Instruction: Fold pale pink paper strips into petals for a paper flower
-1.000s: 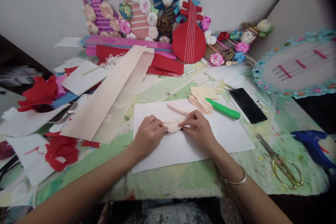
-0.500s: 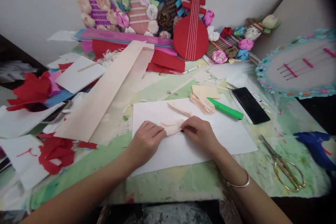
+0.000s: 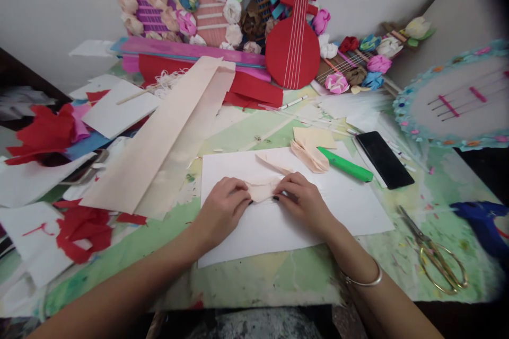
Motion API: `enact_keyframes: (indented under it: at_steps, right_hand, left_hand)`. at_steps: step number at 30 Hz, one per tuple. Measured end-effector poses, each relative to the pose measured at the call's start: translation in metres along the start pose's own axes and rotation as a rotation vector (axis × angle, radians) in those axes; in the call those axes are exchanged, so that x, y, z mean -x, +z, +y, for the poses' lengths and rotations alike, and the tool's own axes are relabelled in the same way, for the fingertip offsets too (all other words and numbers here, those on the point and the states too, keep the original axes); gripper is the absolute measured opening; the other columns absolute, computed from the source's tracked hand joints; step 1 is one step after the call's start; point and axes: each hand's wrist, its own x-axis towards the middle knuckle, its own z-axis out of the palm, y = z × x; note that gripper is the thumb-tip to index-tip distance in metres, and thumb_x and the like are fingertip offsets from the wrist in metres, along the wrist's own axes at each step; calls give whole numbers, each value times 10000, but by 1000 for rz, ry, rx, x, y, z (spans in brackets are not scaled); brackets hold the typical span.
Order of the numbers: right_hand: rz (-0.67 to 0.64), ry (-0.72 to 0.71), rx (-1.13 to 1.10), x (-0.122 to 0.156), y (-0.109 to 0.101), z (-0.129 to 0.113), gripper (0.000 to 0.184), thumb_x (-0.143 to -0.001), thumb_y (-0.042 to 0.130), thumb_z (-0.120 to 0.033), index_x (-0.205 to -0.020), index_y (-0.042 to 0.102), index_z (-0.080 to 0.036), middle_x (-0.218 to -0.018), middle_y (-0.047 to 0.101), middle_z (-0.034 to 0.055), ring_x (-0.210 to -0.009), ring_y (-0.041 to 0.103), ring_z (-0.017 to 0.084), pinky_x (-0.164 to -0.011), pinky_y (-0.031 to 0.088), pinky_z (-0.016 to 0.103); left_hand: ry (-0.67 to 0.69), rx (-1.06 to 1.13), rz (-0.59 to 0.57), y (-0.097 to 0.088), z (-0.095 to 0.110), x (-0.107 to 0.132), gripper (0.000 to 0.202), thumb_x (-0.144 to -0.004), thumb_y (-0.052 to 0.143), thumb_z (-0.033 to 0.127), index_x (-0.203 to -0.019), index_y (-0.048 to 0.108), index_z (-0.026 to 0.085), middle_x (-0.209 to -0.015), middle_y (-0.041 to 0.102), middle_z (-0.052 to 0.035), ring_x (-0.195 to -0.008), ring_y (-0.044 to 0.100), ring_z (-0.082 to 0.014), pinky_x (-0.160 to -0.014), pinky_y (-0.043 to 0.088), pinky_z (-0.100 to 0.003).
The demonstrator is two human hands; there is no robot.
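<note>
A small strip of pale peach crepe paper (image 3: 262, 191) is stretched between my two hands, over a white sheet (image 3: 254, 238). My left hand (image 3: 225, 206) pinches its left end between thumb and fingers. At the opposite end my right hand (image 3: 304, 201) grips it the same way. Just behind the hands lies a thin peach paper strip (image 3: 272, 163). Beyond it are a gathered bunch of peach paper petals (image 3: 310, 156), a flat cream piece of paper (image 3: 316, 137) and a green utility knife (image 3: 345, 164).
A black phone (image 3: 384, 160) and gold-handled scissors (image 3: 435, 254) lie to the right, near a blue glue gun (image 3: 479, 225). Long peach crepe paper (image 3: 159, 137) and red paper scraps (image 3: 83, 233) spread over the left. A red paper lute (image 3: 293, 55) leans at the back among paper flowers.
My left fingers have shifted their hold on the left end of the peach paper, and the thumb now shows below it. The whole view has moved slightly.
</note>
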Motion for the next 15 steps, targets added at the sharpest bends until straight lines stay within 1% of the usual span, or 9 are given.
enact_keyframes:
  at_steps: [2, 5, 9, 12, 15]
  right_hand:
    - [-10, 22, 7, 0, 1, 0, 125, -824, 550, -87, -823, 624, -188, -850, 582, 67, -843, 529, 199, -739, 456, 339]
    - [-12, 41, 22, -1, 3, 0, 101, -832, 548, -103, -807, 604, -183, -846, 573, 65, -836, 520, 197, -728, 442, 333]
    - [-5, 60, 34, -2, 5, -1, 83, -833, 554, -121, -779, 582, -177, -819, 567, 59, -830, 513, 196, -715, 426, 324]
    - [13, 95, 40, -3, 7, -2, 98, -816, 557, -108, -750, 561, -180, -790, 564, 46, -810, 508, 191, -692, 413, 312]
    - [38, 138, 48, -4, 8, -3, 118, -788, 572, -99, -712, 540, -183, -764, 565, 36, -785, 507, 186, -674, 403, 304]
  left_hand:
    - [-73, 44, 12, -1, -1, -1, 83, -854, 572, 127, -804, 630, 158, -914, 566, -69, -886, 528, -198, -776, 481, -355]
    - [-156, 46, 18, -3, -3, -4, 80, -806, 632, 135, -736, 636, 172, -876, 541, -48, -860, 508, -201, -748, 459, -348]
    - [-246, 65, -32, -4, -5, -6, 79, -788, 652, 134, -720, 636, 172, -866, 540, -36, -867, 506, -201, -789, 436, -367]
    - [-266, 74, -48, -2, -5, -6, 85, -814, 616, 138, -732, 622, 159, -873, 532, -44, -877, 501, -204, -807, 429, -375]
    - [-254, 42, -26, 1, -3, -6, 99, -830, 573, 134, -737, 602, 151, -899, 517, -57, -886, 489, -210, -815, 427, -384]
